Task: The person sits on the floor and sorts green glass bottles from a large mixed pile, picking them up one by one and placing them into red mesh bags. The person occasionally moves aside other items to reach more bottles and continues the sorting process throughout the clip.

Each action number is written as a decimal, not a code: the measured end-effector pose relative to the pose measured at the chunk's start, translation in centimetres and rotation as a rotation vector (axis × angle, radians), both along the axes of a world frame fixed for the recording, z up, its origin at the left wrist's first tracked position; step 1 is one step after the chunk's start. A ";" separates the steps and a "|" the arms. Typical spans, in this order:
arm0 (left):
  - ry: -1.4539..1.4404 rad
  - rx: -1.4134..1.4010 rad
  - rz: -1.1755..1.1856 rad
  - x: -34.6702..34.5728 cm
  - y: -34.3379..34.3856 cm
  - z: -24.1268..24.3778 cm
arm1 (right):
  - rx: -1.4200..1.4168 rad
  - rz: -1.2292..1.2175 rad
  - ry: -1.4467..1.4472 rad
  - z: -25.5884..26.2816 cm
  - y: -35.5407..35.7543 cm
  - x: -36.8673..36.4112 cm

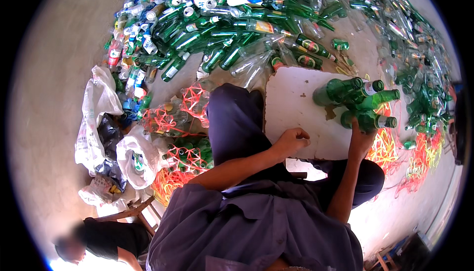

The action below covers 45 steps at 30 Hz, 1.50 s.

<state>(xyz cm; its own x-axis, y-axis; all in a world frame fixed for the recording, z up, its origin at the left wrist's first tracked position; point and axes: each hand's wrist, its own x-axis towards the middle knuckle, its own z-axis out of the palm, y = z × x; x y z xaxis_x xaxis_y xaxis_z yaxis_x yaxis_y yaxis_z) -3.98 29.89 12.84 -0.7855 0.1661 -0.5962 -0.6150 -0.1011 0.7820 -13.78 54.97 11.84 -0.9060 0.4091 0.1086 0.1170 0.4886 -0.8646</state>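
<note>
A white board with chipped edges [292, 104] lies before me at my knees. Several green glass bottles [333, 91] stand upright close together on its right part, some with labels at the neck. My right hand [361, 137] is on the nearest green bottle [364, 120], low on its side, with the thumb against the glass. Above the board's near left part is my left hand [292, 142], its fingers curled and nothing visible in them; whether the fingertips meet is unclear.
Green bottles [192, 39] and drink cans [200, 2] cover the floor ahead. Bottle bundles tied with red strapping [185, 160] and a white sack [127, 152] are at left. Loose plastic strapping [381, 147] lies at right. Another person [111, 237] is at lower left, by a wooden frame [124, 213].
</note>
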 end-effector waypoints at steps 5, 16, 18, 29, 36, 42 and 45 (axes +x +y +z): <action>0.150 0.375 0.137 -0.6 -3.2 3.9 | -0.043 0.055 -0.063 -1.4 0.8 0.1; 0.448 0.405 0.701 -8.4 -24.1 6.6 | 0.164 0.031 -0.240 -0.9 -0.2 0.1; 0.412 0.159 0.764 -10.4 -26.1 3.9 | 0.222 0.032 -0.254 -1.8 0.7 0.3; 0.310 -1.312 0.324 -16.4 -32.5 -17.5 | 0.258 0.093 -0.271 -3.4 1.6 0.2; 0.312 -1.421 0.019 -22.9 -33.5 -16.8 | 0.022 0.049 -0.202 -4.9 2.1 0.7; 0.122 -1.460 -0.300 -26.5 -34.4 -17.1 | -0.029 0.066 -0.166 -4.4 1.5 0.7; 0.106 -1.526 -0.368 -26.9 -34.3 -17.7 | 0.026 0.076 -0.199 -4.8 2.2 0.7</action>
